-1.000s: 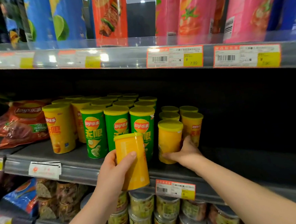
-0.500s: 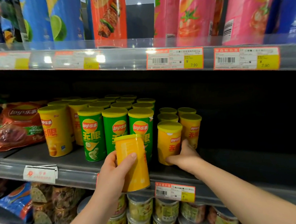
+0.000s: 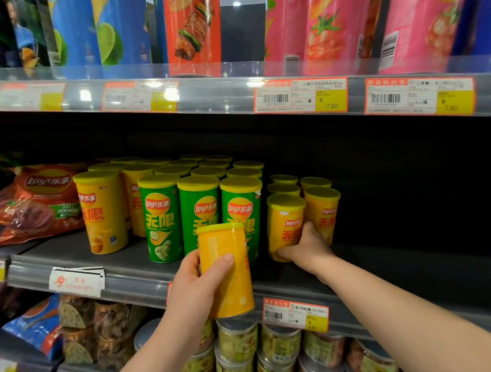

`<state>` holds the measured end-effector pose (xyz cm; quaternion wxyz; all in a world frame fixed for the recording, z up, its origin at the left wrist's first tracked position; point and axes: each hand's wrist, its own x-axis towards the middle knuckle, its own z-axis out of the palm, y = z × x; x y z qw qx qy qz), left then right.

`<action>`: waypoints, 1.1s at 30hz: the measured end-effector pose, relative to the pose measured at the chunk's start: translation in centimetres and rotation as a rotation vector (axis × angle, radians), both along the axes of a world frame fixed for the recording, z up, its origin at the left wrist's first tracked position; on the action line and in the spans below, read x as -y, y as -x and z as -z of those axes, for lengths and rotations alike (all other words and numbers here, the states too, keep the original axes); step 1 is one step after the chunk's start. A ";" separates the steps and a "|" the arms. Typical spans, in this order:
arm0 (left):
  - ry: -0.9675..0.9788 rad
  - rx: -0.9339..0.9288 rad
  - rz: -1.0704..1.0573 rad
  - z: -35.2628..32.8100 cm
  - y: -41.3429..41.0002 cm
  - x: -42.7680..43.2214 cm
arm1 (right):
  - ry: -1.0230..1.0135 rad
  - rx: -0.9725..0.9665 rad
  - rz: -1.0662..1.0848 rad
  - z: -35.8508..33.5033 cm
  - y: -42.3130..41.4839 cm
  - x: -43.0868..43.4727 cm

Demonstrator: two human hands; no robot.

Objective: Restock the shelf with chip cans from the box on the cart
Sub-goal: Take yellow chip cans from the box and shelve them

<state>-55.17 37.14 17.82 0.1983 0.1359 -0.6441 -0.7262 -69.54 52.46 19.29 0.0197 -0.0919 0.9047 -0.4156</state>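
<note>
A shop's middle shelf is seen from head height. A yellow chip can is held, lid uppermost, in front of the shelf edge by the left hand, whose grip is wrapped round it with the thumb laid across its front. A second yellow can stands at the shelf front, just right of 3 green cans, and is clasped low down by the right hand, its grip curled round the base. Behind and beside it, other yellow cans are lined up. Red crisp bags lie at the far left. A price label is fixed to the shelf edge below the right wrist. Tall tubes are ranged on the shelf above.
</note>
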 end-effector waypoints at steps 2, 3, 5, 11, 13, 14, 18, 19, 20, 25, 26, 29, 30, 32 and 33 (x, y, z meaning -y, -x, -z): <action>-0.007 -0.002 0.010 0.1 -0.1 0.1 | 0.012 -0.006 -0.004 0.0 0.2 0.1; -0.010 -0.004 0.015 0.1 -0.2 0.1 | 0.022 -0.009 -0.006 0.0 0.3 0.2; -0.015 -0.013 0.019 0.0 -0.3 0.0 | 0.035 -0.018 -0.007 0.1 0.5 0.3; -0.006 -0.015 0.007 0.0 -0.4 -0.1 | 0.029 -0.051 -0.007 0.1 0.8 0.5; -0.005 -0.017 0.020 -0.1 -0.4 -0.3 | 0.035 -0.039 -0.004 0.0 0.8 0.2; -0.008 -0.024 0.028 -0.1 -0.4 -0.4 | 0.040 -0.029 0.001 0.0 0.8 0.0; -0.046 -0.049 0.073 -0.6 -0.1 -1.5 | 0.061 -0.077 0.005 -0.8 -0.4 -1.4; -0.043 -0.060 0.085 -0.7 0.0 -1.9 | 0.102 -0.091 -0.043 -1.2 -1.0 -1.8; -0.034 -0.072 0.104 -0.8 0.3 -2.3 | 0.166 -0.068 -0.128 -1.5 -1.4 -2.3; 0.022 -0.130 0.216 -1.2 2.1 -5.1 | 0.402 0.283 -0.625 -2.0 -4.0 -4.9; 0.032 -0.139 0.236 -1.3 2.5 -5.6 | 0.406 0.293 -0.636 -1.8 -4.3 -5.2; 0.092 -0.144 0.284 -1.3 3.8 -6.7 | 0.400 0.193 -0.518 -1.5 -4.2 -6.4; 0.139 -0.139 0.279 -1.2 4.2 -7.0 | 0.384 0.161 -0.472 -1.4 -3.9 -6.8; 0.362 -0.126 0.213 -0.6 4.9 -6.9 | 0.345 0.107 -0.365 -1.2 -3.4 -7.7; 0.530 -0.118 0.162 -0.3 5.1 -6.7 | 0.318 0.080 -0.292 -1.2 -3.1 -8.0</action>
